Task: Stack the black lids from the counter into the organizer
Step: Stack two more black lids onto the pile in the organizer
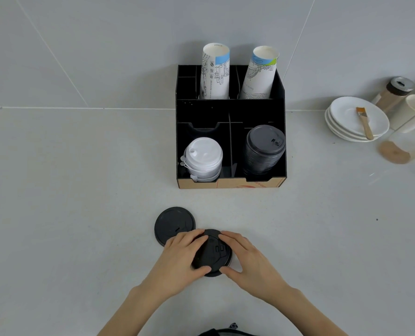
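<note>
Both hands are down on the pale counter point(80, 214), closed around one black lid point(212, 253) from opposite sides. Left hand point(181, 260): fingers curl over the lid's far-left rim, thumb presses its near edge. Right hand point(247, 259): fingers on the far-right rim, thumb at the near edge. The lid lies top side up, sip-hole tab visible between the hands; whether it rests on the counter or is slightly lifted cannot be told.

A second black lid point(173, 224) lies flat on the counter just beyond and left of the held one, partly covered by the left fingers.

The black organizer point(203, 110) stands against the tiled wall, well beyond the hands. Front right compartment: tall stack of black lids point(264, 151), rising above the compartment wall. Front left compartment: shorter stack of white lids point(203, 157). Back row: two columns of printed paper cups point(215, 71) and point(259, 73), both leaning.

Far right: stacked white saucers point(344, 124) with a small brush point(365, 122) lying on top, and a brown shaker jar point(394, 93) behind them.
</note>
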`<state>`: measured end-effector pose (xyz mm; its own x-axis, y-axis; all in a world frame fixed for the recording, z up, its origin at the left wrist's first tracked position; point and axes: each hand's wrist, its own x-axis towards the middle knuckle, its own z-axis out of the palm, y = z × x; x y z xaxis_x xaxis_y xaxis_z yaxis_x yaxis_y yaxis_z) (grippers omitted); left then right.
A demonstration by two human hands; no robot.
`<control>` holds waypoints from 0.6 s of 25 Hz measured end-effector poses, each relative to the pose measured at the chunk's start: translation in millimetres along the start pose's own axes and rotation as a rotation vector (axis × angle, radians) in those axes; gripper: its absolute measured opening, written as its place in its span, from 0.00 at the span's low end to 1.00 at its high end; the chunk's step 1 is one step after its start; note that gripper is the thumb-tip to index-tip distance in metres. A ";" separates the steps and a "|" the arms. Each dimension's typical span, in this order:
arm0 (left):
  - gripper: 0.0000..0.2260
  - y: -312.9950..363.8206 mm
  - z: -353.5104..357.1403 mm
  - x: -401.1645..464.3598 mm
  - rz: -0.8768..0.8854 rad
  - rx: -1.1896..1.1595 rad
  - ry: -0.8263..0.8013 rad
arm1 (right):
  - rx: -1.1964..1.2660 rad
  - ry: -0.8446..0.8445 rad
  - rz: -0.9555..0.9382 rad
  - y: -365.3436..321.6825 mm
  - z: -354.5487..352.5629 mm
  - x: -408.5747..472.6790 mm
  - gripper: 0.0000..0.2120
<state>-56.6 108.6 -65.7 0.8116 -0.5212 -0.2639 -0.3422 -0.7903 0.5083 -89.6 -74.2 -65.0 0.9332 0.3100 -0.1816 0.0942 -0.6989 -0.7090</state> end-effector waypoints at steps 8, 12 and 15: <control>0.28 12.5 -24.3 13.8 0.020 -0.088 0.091 | 0.056 0.121 0.001 -1.4 -27.8 3.2 0.27; 0.28 25.6 -46.2 28.9 0.056 -0.161 0.184 | 0.079 0.249 -0.003 -4.2 -53.1 9.5 0.27; 0.27 36.5 -58.1 41.8 0.111 -0.168 0.232 | 0.060 0.315 -0.015 -5.1 -73.5 13.9 0.27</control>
<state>-7.6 76.8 -10.5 0.8669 -0.4983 -0.0149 -0.3671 -0.6584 0.6571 -51.7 -113.7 -13.8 0.9943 0.0983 0.0421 0.0964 -0.6536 -0.7506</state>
